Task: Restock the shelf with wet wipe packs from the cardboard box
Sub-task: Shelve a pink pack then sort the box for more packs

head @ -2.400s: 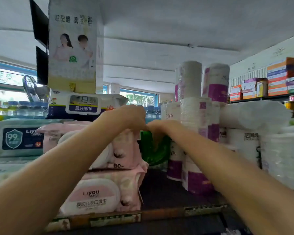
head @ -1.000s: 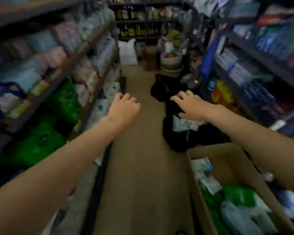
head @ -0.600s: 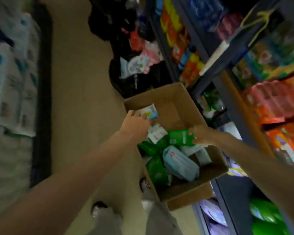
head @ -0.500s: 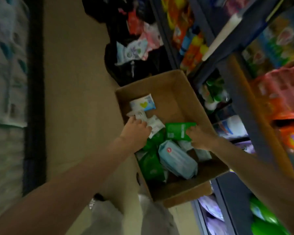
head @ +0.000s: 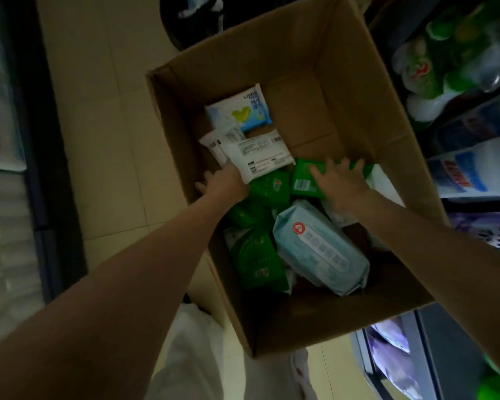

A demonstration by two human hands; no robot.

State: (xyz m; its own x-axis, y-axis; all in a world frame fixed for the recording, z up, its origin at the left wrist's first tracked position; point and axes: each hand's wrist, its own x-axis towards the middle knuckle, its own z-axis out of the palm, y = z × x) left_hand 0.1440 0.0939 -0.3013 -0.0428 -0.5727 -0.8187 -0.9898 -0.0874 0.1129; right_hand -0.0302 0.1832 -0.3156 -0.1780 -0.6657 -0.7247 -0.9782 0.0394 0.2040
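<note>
- Box (head: 355,116): open on the floor (head: 98,111) beside the shelf (head: 471,157), so packs are reached from above.
- Blue pack (head: 321,249): lies atop the green packs (head: 257,261), partly covering them.
- White pack (head: 260,157): left hand (head: 223,183) touches its edge; grip cannot be told.
- Green pack (head: 303,180): right hand (head: 338,186), fingers spread, presses it; nothing is gripped.

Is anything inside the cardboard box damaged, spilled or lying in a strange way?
No damage or spill shows. The packs in the cardboard box lie jumbled, not stacked: the big pale blue pack sits tilted across green packs, and white packs overlap.
</note>
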